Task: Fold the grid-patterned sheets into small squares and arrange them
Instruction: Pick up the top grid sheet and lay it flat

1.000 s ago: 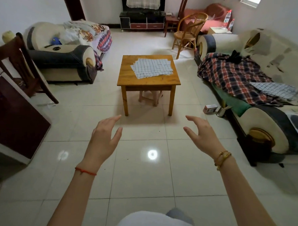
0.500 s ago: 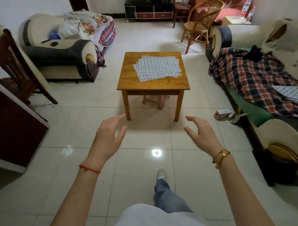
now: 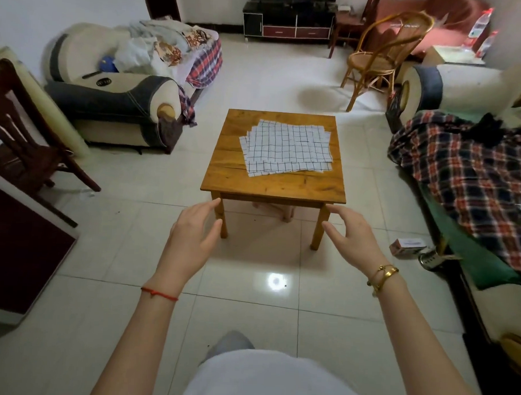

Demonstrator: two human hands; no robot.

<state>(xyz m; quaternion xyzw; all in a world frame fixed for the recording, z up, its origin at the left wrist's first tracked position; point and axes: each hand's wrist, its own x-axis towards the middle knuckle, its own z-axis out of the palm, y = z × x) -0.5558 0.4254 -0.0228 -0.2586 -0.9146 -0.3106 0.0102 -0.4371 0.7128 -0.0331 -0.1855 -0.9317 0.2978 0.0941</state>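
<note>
Several white grid-patterned sheets (image 3: 286,149) lie flat in a loose, fanned stack on a small square wooden table (image 3: 271,186), toward its right and far side. My left hand (image 3: 191,239) and my right hand (image 3: 353,235) are stretched out in front of me over the tiled floor, just short of the table's near edge. Both have relaxed, spread fingers and hold nothing. Neither touches the table or the sheets.
An armchair (image 3: 117,101) piled with clothes stands at the left. At the right a sofa (image 3: 478,165) carries a plaid blanket. A rattan chair (image 3: 381,59) is behind the table, a dark wooden chair (image 3: 23,133) at far left. A small box (image 3: 408,245) lies on the floor.
I have walked closer to the table, which now looms larger and nearer in view. Both hands stay raised and empty, now reaching the table's near edge.
</note>
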